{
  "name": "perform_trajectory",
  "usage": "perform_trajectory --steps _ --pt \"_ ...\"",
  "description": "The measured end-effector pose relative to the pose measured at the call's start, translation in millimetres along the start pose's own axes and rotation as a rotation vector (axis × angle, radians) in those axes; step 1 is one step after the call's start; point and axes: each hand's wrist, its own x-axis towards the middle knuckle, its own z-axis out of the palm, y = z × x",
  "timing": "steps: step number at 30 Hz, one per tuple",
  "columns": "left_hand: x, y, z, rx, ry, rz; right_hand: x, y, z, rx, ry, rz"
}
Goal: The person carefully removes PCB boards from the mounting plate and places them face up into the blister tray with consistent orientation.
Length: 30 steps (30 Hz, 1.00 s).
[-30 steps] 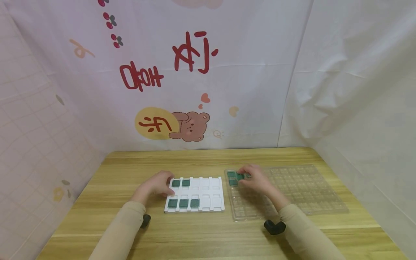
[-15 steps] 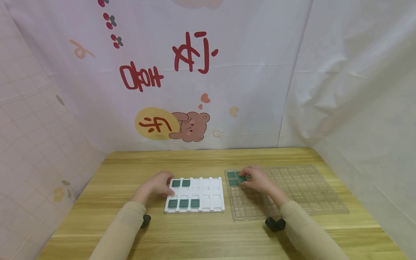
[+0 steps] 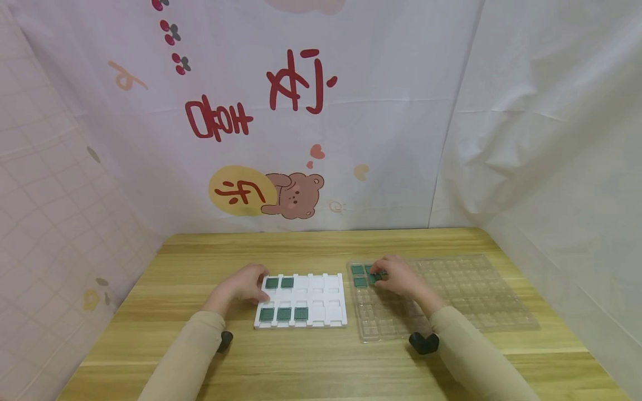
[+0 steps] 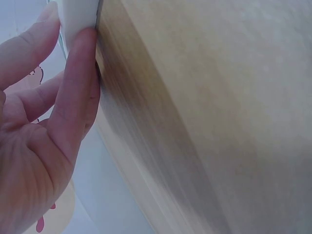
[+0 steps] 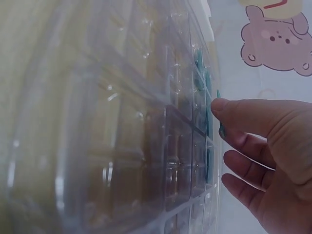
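Note:
At the left edge of a white tray (image 3: pixel 326 299), my left hand (image 3: pixel 247 282) grips the rim; in the left wrist view its fingers meet the white tray's side (image 4: pixel 80 17). Green square circuit boards lie in that tray: two in the back row, including one board (image 3: pixel 287 283), and three in the front row. Over the back left corner of a clear plastic tray (image 3: pixel 451 289), my right hand (image 3: pixel 397 277) pinches a small green circuit board (image 5: pixel 222 131) between thumb and forefinger. The right wrist view shows this board edge-on, close over the clear pockets.
Other green boards sit in the clear tray's left corner, among them a board (image 3: pixel 360 282) by its left rim. The trays stand side by side on a wooden table (image 3: pixel 301 362). A printed cloth (image 3: pixel 391 139) hangs behind.
My right hand has shifted slightly right and toward me with the pinched board, showing more of a board behind it. The left hand and white tray have stayed put.

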Motion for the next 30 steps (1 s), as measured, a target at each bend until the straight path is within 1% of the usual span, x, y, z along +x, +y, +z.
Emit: perform_trajectory --steps 8,13,18,23,27,30 --pt "0.2 0.4 -1.3 0.007 -0.010 0.002 2.6 2.2 1.5 -0.025 -0.033 0.007" --pt "-0.3 1.2 -1.2 0.018 -0.003 0.000 3.6 2.9 1.8 -0.025 -0.043 0.012" --pt "-0.6 1.0 -0.9 0.009 -0.002 0.000 3.4 1.7 0.9 -0.023 -0.044 0.019" --pt "-0.6 0.3 -1.2 0.007 -0.004 0.012 2.7 1.0 0.6 -0.023 -0.043 -0.001" --pt "0.2 -1.1 -0.4 0.001 -0.003 0.009 2.5 2.3 1.9 -0.020 -0.037 -0.007" --pt "0.7 -1.5 0.1 -0.004 -0.003 -0.006 2.6 3.5 2.8 -0.016 -0.026 -0.011"
